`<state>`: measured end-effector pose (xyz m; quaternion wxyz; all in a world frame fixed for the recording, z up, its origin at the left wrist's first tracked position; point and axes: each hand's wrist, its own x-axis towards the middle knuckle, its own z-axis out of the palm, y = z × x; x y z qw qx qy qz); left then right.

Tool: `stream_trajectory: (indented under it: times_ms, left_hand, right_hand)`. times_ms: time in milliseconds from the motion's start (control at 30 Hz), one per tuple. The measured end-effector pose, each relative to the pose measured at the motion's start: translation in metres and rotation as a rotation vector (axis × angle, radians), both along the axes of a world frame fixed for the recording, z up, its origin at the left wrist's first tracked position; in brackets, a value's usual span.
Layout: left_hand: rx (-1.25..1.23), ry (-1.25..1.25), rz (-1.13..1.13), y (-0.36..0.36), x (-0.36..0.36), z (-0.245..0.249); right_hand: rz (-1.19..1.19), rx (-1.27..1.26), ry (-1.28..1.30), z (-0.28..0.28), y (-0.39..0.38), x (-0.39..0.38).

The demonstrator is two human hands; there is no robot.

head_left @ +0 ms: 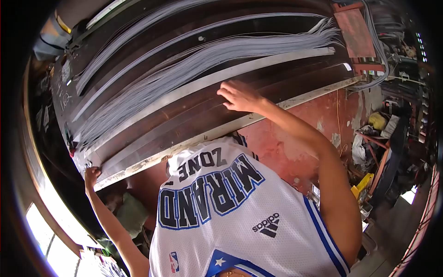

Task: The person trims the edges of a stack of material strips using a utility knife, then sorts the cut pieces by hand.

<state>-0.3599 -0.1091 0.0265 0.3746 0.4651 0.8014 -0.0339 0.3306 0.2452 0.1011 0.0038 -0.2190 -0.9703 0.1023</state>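
A long dark work board [184, 115] runs slantwise across the view, with a pale metal strip [258, 64] along it. Several bundles of grey-white wires [184, 60] lie lengthwise on it. My right hand [240, 97] rests flat on the board's dark surface near its front edge, fingers spread and holding nothing. My left hand [91, 176] reaches to the board's left end, fingers curled on the pale front edge rail [152, 159]. My white and blue jersey [230, 217] fills the lower middle.
A red panel [286, 138] stands below the board's front edge. A rust-red plate [355, 32] and a grey cable bundle [376, 46] sit at the board's right end. Cluttered shelves with yellow items [364, 182] are at the right. A bright window [50, 235] is lower left.
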Motion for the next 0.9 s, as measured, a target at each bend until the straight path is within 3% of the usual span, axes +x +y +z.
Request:
stream_trajectory:
  times_ms: [133,233,300,400,633,900]
  left_hand:
    - [0.049,0.063,0.036,-0.033,-0.015,-0.012]
    - [0.051,-0.004,0.07,-0.022,-0.007,-0.003]
    - [0.046,0.035,-0.022,-0.019,-0.012,-0.004]
    - [0.011,0.001,0.057,-0.014,-0.01,0.002]
    - [-0.089,0.078,0.09,-0.016,-0.015,0.007]
    - [-0.037,0.083,0.137,-0.039,-0.022,-0.003]
  right_hand:
    - [-0.141,-0.163,-0.011,0.027,0.028,0.059]
    - [-0.254,-0.132,-0.103,0.047,0.054,0.121]
    - [-0.288,-0.11,-0.137,0.06,0.071,0.163]
    - [-0.425,-0.08,-0.281,0.079,0.089,0.205]
    - [-0.454,-0.02,-0.389,0.095,0.104,0.242]
    - [-0.436,-0.045,-0.42,0.102,0.098,0.253]
